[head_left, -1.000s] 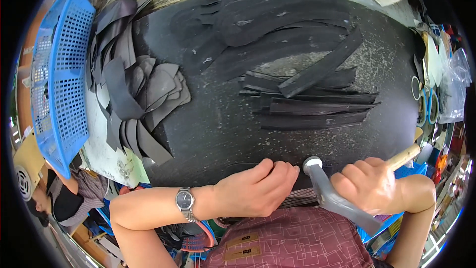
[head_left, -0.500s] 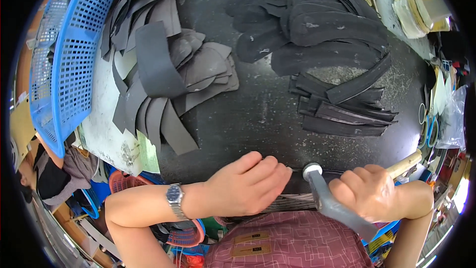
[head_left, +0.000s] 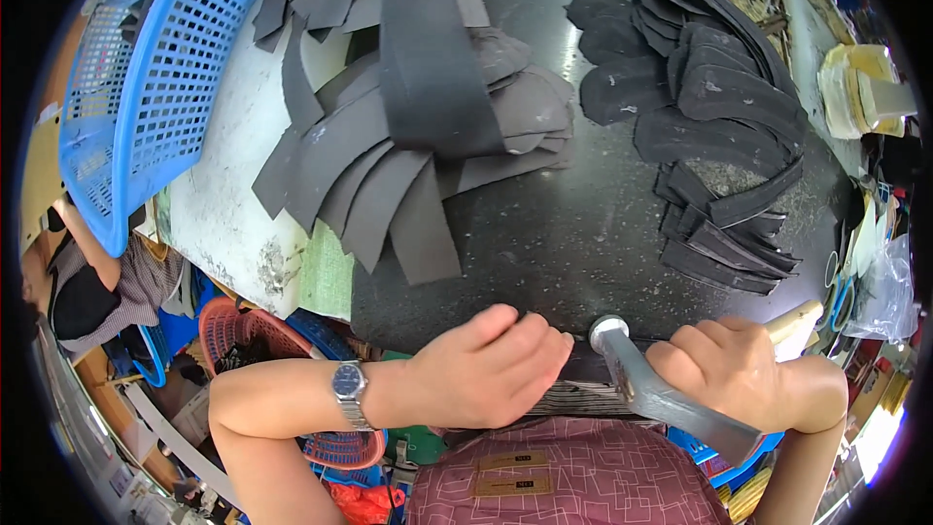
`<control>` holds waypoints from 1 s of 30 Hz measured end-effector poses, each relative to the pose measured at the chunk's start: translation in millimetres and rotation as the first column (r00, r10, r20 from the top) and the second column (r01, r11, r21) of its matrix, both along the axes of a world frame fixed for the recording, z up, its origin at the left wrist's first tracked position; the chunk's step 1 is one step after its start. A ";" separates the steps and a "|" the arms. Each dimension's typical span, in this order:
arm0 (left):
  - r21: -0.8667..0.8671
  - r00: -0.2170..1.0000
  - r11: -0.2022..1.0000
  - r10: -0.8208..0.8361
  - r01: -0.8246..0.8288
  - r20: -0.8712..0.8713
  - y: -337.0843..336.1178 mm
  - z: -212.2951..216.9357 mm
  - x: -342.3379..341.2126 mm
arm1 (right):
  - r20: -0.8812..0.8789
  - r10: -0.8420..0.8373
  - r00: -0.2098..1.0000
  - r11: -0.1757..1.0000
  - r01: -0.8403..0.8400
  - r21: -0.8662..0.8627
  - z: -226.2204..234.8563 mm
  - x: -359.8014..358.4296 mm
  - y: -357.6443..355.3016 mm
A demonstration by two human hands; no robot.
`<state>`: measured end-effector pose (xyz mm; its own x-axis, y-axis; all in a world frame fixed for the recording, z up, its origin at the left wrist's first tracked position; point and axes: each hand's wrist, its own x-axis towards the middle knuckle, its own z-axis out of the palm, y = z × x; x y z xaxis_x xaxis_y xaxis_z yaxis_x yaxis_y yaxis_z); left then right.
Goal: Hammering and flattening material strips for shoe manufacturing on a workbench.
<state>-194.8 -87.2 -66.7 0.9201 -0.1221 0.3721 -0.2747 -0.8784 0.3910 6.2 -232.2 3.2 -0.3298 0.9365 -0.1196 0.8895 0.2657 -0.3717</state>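
Note:
In my right hand (head_left: 719, 365) is a hammer (head_left: 671, 394) with a grey metal head and a pale wooden handle. Its round, shiny face points toward the table, close to the near edge. My left hand (head_left: 496, 365), a watch on its wrist, is curled closed just left of the hammer face. A dark edge shows by its fingertips, but what they pinch, if anything, is hidden. Beyond the hands, grey and black flat pieces (head_left: 428, 68) lie in a fanned pile at left. Black curved pieces (head_left: 739, 87) are stacked at right, with short black strips (head_left: 724, 243) nearer me.
A blue perforated basket (head_left: 180, 68) stands tilted at the left. Scissors (head_left: 847, 306) and a clear plastic bag (head_left: 889, 292) hang at the right edge. A yellowish container (head_left: 855, 87) sits at far right. Below left are a red basket (head_left: 238, 326) and another person's arm (head_left: 89, 243).
The view has turned, so the table and its piles appear shifted to the right. My hands and the hammer keep nearly the same pose.

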 end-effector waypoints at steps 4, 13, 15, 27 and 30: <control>-0.070 0.994 0.991 0.112 -0.112 -0.014 -1.3 -1.4 -6.1 | 0.010 0.014 1.000 0.999 -0.015 0.032 -1.6 -8.3 4.3; -0.136 0.971 0.964 0.236 -0.230 0.029 -8.6 -9.0 -16.5 | 0.035 -0.013 0.999 1.000 0.014 -0.011 0.4 -10.1 6.5; -0.007 0.961 0.968 0.252 -0.252 0.112 -13.0 -9.5 -18.3 | 0.035 -0.009 0.999 1.000 0.009 -0.020 1.3 -10.3 8.4; 0.379 0.979 0.903 0.198 -0.202 0.050 -31.4 5.5 -16.7 | 0.043 0.055 0.998 0.995 -0.058 0.076 0.7 -18.1 20.5; 0.085 0.921 0.917 0.387 -0.390 0.049 -33.6 -1.9 -18.9 | 0.108 0.075 0.991 0.996 -0.081 0.047 2.3 -21.7 19.5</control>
<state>-213.7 -120.7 -68.5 0.8902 0.2080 0.4054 0.0849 -0.9498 0.3010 -15.5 -212.7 5.5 -0.3900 0.9142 -0.1102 0.8990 0.3521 -0.2603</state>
